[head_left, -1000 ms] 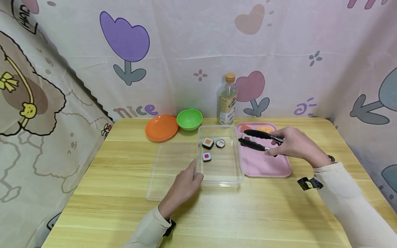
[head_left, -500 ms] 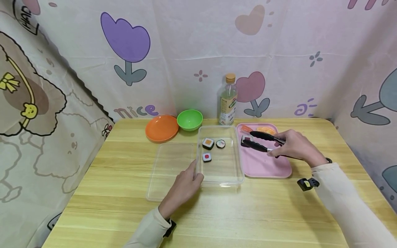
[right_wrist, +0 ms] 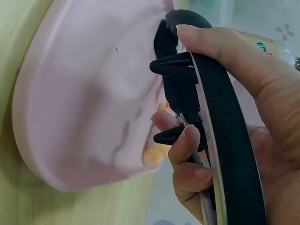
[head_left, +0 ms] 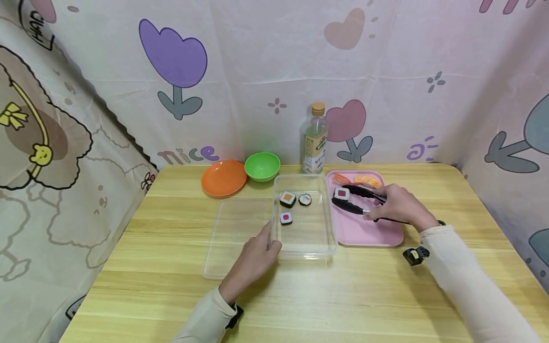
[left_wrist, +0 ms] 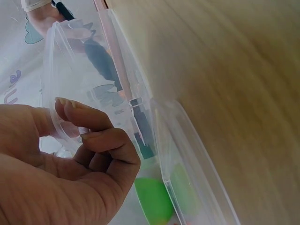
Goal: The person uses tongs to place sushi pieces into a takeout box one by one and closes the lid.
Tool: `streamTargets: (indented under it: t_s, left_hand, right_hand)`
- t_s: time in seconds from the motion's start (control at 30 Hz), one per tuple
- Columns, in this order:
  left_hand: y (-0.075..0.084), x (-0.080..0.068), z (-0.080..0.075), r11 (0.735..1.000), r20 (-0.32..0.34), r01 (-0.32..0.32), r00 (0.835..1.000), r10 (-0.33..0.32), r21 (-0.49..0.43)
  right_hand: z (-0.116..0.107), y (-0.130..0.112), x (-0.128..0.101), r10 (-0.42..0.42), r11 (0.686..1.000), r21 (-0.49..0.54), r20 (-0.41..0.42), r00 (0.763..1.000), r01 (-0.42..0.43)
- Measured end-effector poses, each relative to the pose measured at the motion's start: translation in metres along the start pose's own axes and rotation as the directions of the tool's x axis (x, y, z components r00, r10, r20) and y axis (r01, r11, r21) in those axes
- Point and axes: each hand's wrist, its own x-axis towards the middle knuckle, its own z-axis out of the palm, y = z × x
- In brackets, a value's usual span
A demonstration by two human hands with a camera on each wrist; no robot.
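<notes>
wooden table: left hand pinches clear box, likely to steady it; right hand grips tongs straddling sushi roll

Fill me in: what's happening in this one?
A person's left hand grips the left side of a clear container holding three sushi pieces. The right hand holds black tongs, their tips on either side of a sushi roll on the pink tray; whether they pinch it is unclear. More sushi lies at the tray's far end, and a clear lid lies left of the container.
</notes>
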Motion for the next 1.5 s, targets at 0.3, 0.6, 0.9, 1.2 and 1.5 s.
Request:
streamTargets:
  t_s: [0.3,0.6,0.9,1.2,1.5]
  left_hand:
    - [0.001,0.0,0.0,1.0,-0.017,-0.013,1.0,0.013,0.019]
    - [0.002,0.0,0.0,0.999,-0.028,-0.022,0.999,0.023,0.035]
    - [0.002,-0.001,0.001,1.0,-0.009,-0.019,1.0,0.019,0.011]
    - [0.003,0.001,-0.001,1.0,-0.012,-0.01,1.0,0.01,0.018]
    - [0.003,0.0,-0.001,1.0,-0.01,0.0,1.0,0.0,0.017]
  right_hand:
    - [0.005,0.001,0.002,0.018,1.0,-0.012,-0.002,1.0,-0.018]
    - [0.007,0.003,0.003,0.022,1.0,-0.006,-0.018,1.0,-0.022]
    - [0.003,0.006,0.002,0.028,1.0,-0.004,-0.028,0.999,-0.028]
    - [-0.011,0.004,-0.005,0.03,0.999,0.013,-0.055,0.998,-0.029]
    - [-0.025,-0.004,-0.016,0.038,0.999,0.008,-0.08,0.996,-0.038]
